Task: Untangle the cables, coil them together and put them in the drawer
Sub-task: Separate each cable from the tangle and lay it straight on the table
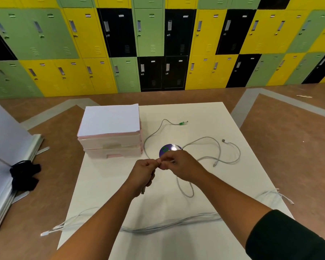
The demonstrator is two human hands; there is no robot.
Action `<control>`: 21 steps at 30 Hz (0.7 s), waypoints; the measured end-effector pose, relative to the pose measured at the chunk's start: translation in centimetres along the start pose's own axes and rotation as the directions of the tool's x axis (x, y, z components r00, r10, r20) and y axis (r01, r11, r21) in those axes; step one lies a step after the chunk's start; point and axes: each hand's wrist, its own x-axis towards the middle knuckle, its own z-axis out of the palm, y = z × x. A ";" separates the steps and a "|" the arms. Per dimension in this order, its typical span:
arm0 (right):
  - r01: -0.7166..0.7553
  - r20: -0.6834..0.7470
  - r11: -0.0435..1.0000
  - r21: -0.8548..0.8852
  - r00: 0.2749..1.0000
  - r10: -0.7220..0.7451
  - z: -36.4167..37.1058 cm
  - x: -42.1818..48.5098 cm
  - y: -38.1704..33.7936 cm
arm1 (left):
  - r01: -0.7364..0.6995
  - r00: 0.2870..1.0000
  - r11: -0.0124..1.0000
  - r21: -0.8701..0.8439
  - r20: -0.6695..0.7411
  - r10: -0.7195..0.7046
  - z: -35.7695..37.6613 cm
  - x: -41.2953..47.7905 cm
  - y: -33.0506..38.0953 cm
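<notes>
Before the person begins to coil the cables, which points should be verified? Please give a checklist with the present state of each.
1. Grip: left hand and right hand both pinch a grey cable: ok.
2. Untangled: the looped cable on the right crosses itself: not ok.
3. Gathered: the green-plug cable and the bundle at the near edge lie apart: not ok.
4. Bundle ends on the table: they hang over both sides: not ok.
5. Drawers open: both shut: not ok.
6. Room inside the drawers: cannot tell.

Right hand [182, 166], left hand [142, 172] bare; black sleeve [289, 235] (right arm, near elbow).
</notes>
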 end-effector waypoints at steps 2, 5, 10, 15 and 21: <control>-0.022 -0.006 1.000 -0.013 1.000 0.022 0.5 0.0 0.1 | -0.011 0.998 0.999 0.038 -0.064 0.013 -0.2 -0.2 -0.1; -0.049 0.008 0.997 -0.066 0.999 0.050 1.1 -0.2 0.1 | -0.020 0.991 0.998 0.063 -0.134 0.028 -0.4 -0.5 -0.6; -0.085 0.017 0.996 -0.024 0.996 0.085 3.1 -0.6 0.4 | 0.036 0.988 0.999 0.002 -0.152 -0.035 -0.9 -0.5 -1.6; -0.229 0.148 0.915 0.333 0.971 0.189 4.5 -0.4 0.5 | -0.079 0.981 0.995 0.054 -0.171 0.087 -1.5 -1.3 -1.9; -0.358 0.272 0.824 0.439 0.927 0.257 3.9 -0.2 1.0 | -0.163 0.964 0.977 0.141 -0.188 0.188 -1.4 -1.1 -2.4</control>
